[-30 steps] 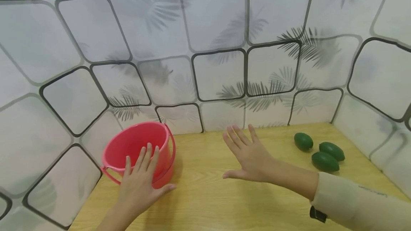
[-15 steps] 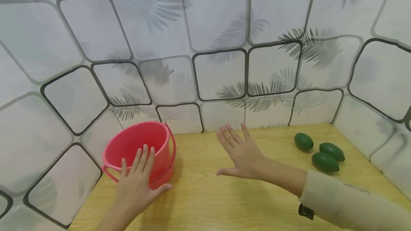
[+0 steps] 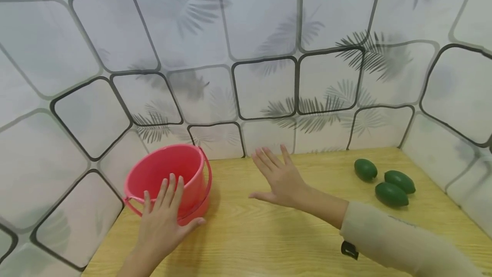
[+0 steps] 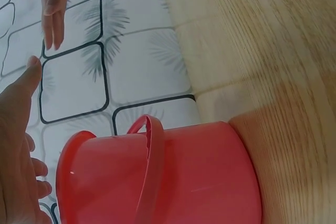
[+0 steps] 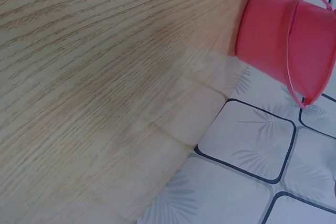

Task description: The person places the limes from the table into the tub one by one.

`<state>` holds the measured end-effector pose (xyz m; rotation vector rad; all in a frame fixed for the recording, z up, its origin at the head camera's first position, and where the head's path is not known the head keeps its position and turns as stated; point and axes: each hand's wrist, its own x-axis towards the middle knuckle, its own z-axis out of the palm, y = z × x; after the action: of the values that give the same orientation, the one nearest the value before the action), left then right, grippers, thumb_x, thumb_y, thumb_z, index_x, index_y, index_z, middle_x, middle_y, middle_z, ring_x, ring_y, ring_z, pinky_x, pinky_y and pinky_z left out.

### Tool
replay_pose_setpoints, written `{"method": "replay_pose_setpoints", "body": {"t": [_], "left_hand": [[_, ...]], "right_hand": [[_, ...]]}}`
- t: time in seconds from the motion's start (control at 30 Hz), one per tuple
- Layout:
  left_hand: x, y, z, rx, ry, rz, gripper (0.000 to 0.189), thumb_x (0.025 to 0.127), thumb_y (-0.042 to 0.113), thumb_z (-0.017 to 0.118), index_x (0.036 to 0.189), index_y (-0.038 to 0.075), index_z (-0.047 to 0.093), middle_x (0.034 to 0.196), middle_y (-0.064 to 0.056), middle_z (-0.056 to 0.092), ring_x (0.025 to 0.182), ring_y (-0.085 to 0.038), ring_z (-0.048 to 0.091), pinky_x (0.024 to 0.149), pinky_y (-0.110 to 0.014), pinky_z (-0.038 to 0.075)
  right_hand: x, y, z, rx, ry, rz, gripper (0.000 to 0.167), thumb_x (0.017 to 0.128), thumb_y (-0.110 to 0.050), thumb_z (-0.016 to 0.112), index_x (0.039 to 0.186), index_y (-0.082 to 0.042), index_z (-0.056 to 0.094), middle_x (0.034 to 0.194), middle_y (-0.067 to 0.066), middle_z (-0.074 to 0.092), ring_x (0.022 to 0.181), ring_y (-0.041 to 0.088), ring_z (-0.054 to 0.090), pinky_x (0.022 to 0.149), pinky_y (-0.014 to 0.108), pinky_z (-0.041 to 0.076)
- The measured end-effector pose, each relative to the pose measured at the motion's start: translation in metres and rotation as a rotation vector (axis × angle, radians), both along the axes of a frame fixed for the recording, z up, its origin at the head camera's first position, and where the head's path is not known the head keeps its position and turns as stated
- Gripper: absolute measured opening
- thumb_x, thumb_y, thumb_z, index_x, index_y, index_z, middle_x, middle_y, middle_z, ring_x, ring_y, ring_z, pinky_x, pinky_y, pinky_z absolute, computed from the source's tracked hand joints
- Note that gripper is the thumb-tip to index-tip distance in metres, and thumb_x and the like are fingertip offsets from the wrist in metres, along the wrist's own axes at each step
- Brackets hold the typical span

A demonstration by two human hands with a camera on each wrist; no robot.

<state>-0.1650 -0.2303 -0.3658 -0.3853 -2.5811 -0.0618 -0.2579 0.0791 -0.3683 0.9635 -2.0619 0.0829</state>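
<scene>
A red plastic bucket (image 3: 194,189) stands upright at the left of the wooden table, its handle hanging down against the near side. In the head view my left hand (image 3: 161,221) overlaps the bucket's front, fingers spread and straight, holding nothing. From the left wrist view, that hand (image 4: 16,145) is beside the rim of the bucket (image 4: 199,171), with a gap between them. My right hand (image 3: 280,181) hovers over the middle of the table, fingers extended and thumb out, also holding nothing. The right wrist view shows the bucket (image 5: 278,40) beyond table surface.
Three dark green, oval, lemon-shaped fruits (image 3: 391,194) lie grouped at the table's right rear. Walls covered in patterned paper (image 3: 265,89) rise behind and along both sides of the wooden table (image 3: 246,243). A dark band (image 3: 349,249) shows under the right sleeve.
My right hand has drifted left and slightly up, toward the bucket. The left hand has shifted a little to the left. The bucket and green fruits stay in place.
</scene>
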Motion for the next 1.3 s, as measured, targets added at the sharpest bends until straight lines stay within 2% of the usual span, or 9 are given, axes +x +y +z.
{"method": "replay_pose_setpoints", "body": {"t": [0.1, 0.27, 0.33, 0.43, 0.6, 0.8, 0.97, 1.13, 1.3], "left_hand": [[0.000, -0.002, -0.002, -0.002, 0.045, -0.007, 0.102, 0.077, 0.075, 0.050, 0.149, 0.008, 0.025, 0.151, -0.018, 0.031, 0.140, -0.036, 0.023, 0.108, -0.068, 0.018], [-0.001, -0.004, -0.005, 0.024, 0.202, -0.075, 0.098, 0.083, 0.080, 0.024, 0.145, 0.004, 0.035, 0.147, -0.019, 0.037, 0.142, -0.031, 0.024, 0.115, -0.062, 0.010], [-0.002, -0.005, -0.006, 0.030, 0.258, -0.097, 0.097, 0.085, 0.079, 0.022, 0.143, 0.003, 0.039, 0.146, -0.019, 0.039, 0.143, -0.029, 0.023, 0.116, -0.059, 0.008], [-0.003, -0.006, -0.007, 0.036, 0.305, -0.111, 0.094, 0.086, 0.077, 0.024, 0.143, 0.004, 0.039, 0.145, -0.018, 0.041, 0.141, -0.030, 0.028, 0.116, -0.058, 0.009], [-0.004, -0.009, -0.008, 0.057, 0.394, -0.147, 0.092, 0.087, 0.075, 0.029, 0.136, 0.000, 0.047, 0.137, -0.019, 0.050, 0.123, -0.039, 0.050, 0.115, -0.058, 0.015], [-0.005, -0.012, -0.012, 0.072, 0.459, -0.161, 0.090, 0.087, 0.074, 0.033, 0.135, 0.000, 0.049, 0.132, -0.020, 0.054, 0.115, -0.041, 0.056, 0.116, -0.055, 0.018], [-0.006, -0.017, -0.015, 0.082, 0.484, -0.166, 0.086, 0.087, 0.072, 0.036, 0.134, 0.002, 0.051, 0.131, -0.019, 0.055, 0.118, -0.039, 0.054, 0.117, -0.050, 0.019], [-0.007, -0.022, -0.017, 0.111, 0.566, -0.213, 0.076, 0.089, 0.066, 0.042, 0.127, 0.003, 0.058, 0.129, -0.017, 0.057, 0.123, -0.032, 0.052, 0.117, -0.042, 0.021], [-0.008, -0.026, -0.017, 0.120, 0.622, -0.236, 0.071, 0.089, 0.062, 0.047, 0.127, 0.003, 0.059, 0.125, -0.018, 0.060, 0.118, -0.033, 0.056, 0.114, -0.047, 0.027]], "right_hand": [[-0.008, -0.004, -0.003, -0.069, 0.086, 0.070, 0.092, 0.090, -0.073, 0.020, 0.130, 0.004, 0.053, 0.130, 0.018, 0.056, 0.124, 0.032, 0.051, 0.110, 0.063, 0.023], [-0.014, -0.013, -0.006, -0.107, 0.151, 0.147, 0.086, 0.092, -0.070, 0.026, 0.126, 0.002, 0.057, 0.129, 0.015, 0.058, 0.121, 0.029, 0.055, 0.109, 0.060, 0.028], [-0.015, -0.018, -0.007, -0.100, 0.172, 0.169, 0.084, 0.092, -0.070, 0.028, 0.126, 0.002, 0.058, 0.129, 0.014, 0.058, 0.121, 0.029, 0.055, 0.108, 0.060, 0.031], [-0.015, -0.023, -0.008, -0.095, 0.204, 0.189, 0.082, 0.091, -0.069, 0.033, 0.125, 0.001, 0.058, 0.129, 0.014, 0.058, 0.120, 0.028, 0.056, 0.105, 0.060, 0.035], [-0.015, -0.033, -0.010, -0.115, 0.252, 0.190, 0.082, 0.085, -0.070, 0.045, 0.123, 0.000, 0.060, 0.129, 0.013, 0.059, 0.119, 0.027, 0.057, 0.103, 0.058, 0.038], [-0.017, -0.047, -0.013, -0.167, 0.296, 0.219, 0.078, 0.075, -0.068, 0.062, 0.119, -0.003, 0.064, 0.122, 0.011, 0.064, 0.117, 0.026, 0.059, 0.102, 0.056, 0.041], [-0.023, -0.058, -0.016, -0.205, 0.361, 0.260, 0.068, 0.083, -0.063, 0.057, 0.114, -0.004, 0.067, 0.118, 0.010, 0.066, 0.110, 0.024, 0.063, 0.098, 0.053, 0.046], [-0.029, -0.064, -0.019, -0.224, 0.400, 0.286, 0.061, 0.087, -0.059, 0.054, 0.113, -0.005, 0.068, 0.115, 0.009, 0.068, 0.108, 0.023, 0.064, 0.097, 0.050, 0.048], [-0.036, -0.069, -0.020, -0.256, 0.425, 0.341, 0.057, 0.085, -0.056, 0.060, 0.109, -0.005, 0.070, 0.108, 0.007, 0.070, 0.101, 0.022, 0.067, 0.095, 0.051, 0.049]]}}
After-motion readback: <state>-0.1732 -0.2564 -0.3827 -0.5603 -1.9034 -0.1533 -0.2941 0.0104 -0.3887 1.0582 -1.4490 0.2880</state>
